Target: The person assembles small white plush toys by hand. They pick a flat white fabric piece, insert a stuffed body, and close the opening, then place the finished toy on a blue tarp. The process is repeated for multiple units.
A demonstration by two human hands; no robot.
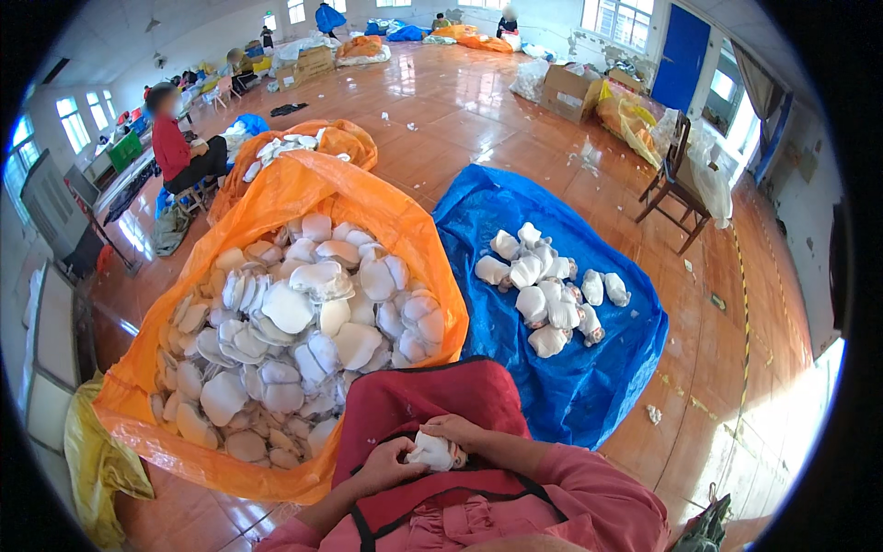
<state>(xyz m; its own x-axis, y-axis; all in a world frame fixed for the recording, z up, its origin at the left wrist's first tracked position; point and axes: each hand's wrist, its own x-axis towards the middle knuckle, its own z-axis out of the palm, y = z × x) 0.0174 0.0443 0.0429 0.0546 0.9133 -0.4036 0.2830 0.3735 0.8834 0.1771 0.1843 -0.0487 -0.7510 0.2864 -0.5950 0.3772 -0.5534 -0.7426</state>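
A big orange sack (pixel 303 198), heaped with pale white pads (pixel 294 340), is seen ahead and to the left of the held piece. A blue sheet (pixel 570 368) is spread ahead and to the right, and a smaller pile of folded white bundles (pixel 550 285) is laid on it (well apart from the hands). A red apron (pixel 423 405) is stretched under the grip. One small white pad (pixel 432 452) is held in the lap, over the apron: it is pinched from the left by the left hand (pixel 386 465), fingers closed on it, and clasped from above and the right by the right hand (pixel 455 431), likewise closed around it.
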